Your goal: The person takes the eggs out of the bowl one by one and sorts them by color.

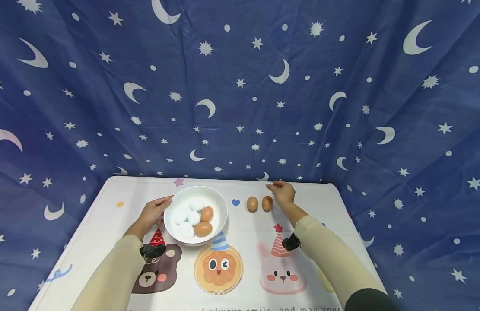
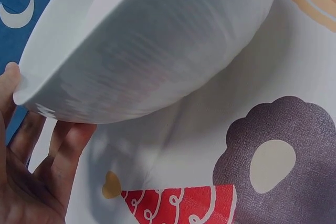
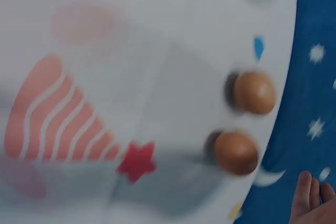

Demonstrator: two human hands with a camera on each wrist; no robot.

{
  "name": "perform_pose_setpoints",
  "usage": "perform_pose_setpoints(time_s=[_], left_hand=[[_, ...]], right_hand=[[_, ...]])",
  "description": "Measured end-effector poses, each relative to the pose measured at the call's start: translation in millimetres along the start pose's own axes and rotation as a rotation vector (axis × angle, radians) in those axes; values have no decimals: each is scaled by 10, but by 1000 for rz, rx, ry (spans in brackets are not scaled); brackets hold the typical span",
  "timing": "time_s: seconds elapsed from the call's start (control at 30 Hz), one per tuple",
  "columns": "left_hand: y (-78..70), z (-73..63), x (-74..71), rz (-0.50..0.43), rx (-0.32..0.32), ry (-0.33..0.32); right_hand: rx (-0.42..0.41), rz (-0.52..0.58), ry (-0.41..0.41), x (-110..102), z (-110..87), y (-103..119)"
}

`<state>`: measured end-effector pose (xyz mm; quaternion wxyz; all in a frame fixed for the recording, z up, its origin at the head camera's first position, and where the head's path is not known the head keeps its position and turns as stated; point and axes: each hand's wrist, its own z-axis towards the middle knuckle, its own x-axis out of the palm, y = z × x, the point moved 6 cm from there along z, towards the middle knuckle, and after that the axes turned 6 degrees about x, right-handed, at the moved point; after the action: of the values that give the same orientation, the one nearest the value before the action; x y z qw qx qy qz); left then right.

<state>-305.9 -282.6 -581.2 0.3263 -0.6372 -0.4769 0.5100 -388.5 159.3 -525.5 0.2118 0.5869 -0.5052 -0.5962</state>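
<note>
A white bowl [image 1: 220, 203] stands on the table, with several white eggs [image 1: 186, 216] and two brown eggs [image 1: 204, 221] inside. My left hand [image 1: 157, 210] holds its left rim. In the left wrist view the thumb [image 2: 10, 77] sits on the rim of the bowl [image 2: 157, 45] and the fingers [image 2: 65, 148] lie under its wall. Two more brown eggs [image 1: 252, 204] [image 1: 267, 203] lie side by side on the cloth right of the bowl. My right hand [image 1: 274, 187] hovers just right of and behind them, fingers relaxed, holding nothing. The right wrist view, blurred, shows both eggs [image 3: 254, 92] [image 3: 236, 152] and some fingertips [image 3: 310, 195].
The table [image 1: 119, 190] wears a white cloth printed with a bear [image 1: 156, 270], an orange face [image 1: 218, 268] and a rabbit [image 1: 280, 272]. A dark blue curtain [image 1: 240, 86] with moons and stars hangs behind and around the table.
</note>
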Motion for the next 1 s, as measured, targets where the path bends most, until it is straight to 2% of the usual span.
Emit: perform_pose_setpoints(time_s=[0.23,0.4,0.53,0.77,1.0], left_hand=[[-12,-2,2,-17,-6,-9],[-4,-6,12,-13,-14,-12],[1,0,18,-15,-8,-11],[1,2,18,-7,-3,-7],[-6,-3,20,-10,0,-3]], right_hand=[[-68,52,97,359,-373,280],[-118,50,156,648,-733,374],[-134,87,212,884,-961,383],[-136,123,261,1158,-1239,369],[-111,138,259,1306,-1400,376]])
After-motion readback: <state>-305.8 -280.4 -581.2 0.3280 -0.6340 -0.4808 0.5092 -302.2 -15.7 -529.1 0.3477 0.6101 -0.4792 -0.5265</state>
